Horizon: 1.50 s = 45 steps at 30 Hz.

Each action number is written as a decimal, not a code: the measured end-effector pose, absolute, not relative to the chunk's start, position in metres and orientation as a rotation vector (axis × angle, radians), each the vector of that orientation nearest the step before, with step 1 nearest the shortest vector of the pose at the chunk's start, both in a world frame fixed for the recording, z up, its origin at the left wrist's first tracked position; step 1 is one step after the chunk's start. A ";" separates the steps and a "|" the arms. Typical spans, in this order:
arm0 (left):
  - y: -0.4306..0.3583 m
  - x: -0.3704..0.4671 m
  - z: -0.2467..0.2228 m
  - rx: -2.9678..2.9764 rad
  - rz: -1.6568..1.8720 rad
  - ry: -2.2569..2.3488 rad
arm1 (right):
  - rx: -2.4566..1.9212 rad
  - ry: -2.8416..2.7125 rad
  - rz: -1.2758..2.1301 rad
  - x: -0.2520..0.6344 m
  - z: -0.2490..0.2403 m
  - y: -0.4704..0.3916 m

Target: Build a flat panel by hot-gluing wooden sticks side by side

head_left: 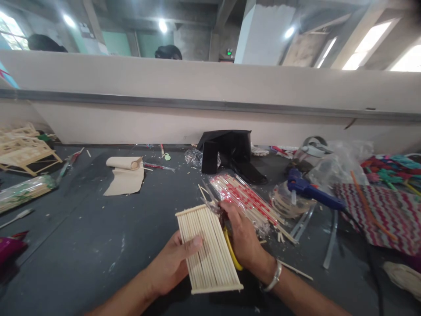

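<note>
My left hand (179, 259) grips a flat panel of pale wooden sticks (210, 250) by its left side, thumb on top. The sticks lie side by side, with a crosspiece along the far and near ends. In my right hand (241, 235) is a pair of scissors (233, 252) with yellow handles. Their blades reach past the far right corner of the panel, close to the crosspiece end; whether they touch it I cannot tell. Just beyond lies a clear packet of sticks (245, 197) with red marks.
A blue glue gun (311, 191) with a black cord lies right, near clear glue sticks (331, 241) and zigzag fabric (378, 210). Brown paper (126, 180), a black phone-like block (209, 158) and a black bag (230, 145) lie farther back. Stick models (26, 153) stand left; a partition (164, 118) runs behind.
</note>
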<state>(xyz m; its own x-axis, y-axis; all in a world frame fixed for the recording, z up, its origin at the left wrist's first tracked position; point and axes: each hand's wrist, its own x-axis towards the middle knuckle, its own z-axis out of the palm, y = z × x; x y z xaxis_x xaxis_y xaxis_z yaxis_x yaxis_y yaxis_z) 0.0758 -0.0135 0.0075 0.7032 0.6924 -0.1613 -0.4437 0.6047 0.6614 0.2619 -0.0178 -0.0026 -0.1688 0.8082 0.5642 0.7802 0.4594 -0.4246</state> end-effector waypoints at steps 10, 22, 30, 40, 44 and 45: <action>-0.011 0.073 0.008 0.583 0.757 0.451 | -1.314 -1.881 0.132 0.257 -0.002 -0.020; -0.008 0.068 0.015 0.709 0.858 0.563 | -1.305 -1.911 0.139 0.253 -0.003 -0.024; -0.007 0.069 0.019 0.759 0.844 0.611 | -1.296 -1.953 0.143 0.250 -0.005 -0.028; -0.004 0.070 0.015 0.733 0.830 0.580 | -1.279 -1.965 0.140 0.248 -0.004 -0.029; -0.006 0.069 0.013 0.715 0.834 0.588 | -1.262 -1.986 0.130 0.248 -0.002 -0.030; -0.006 0.069 0.013 0.709 0.839 0.593 | -1.271 -1.989 0.124 0.248 -0.001 -0.030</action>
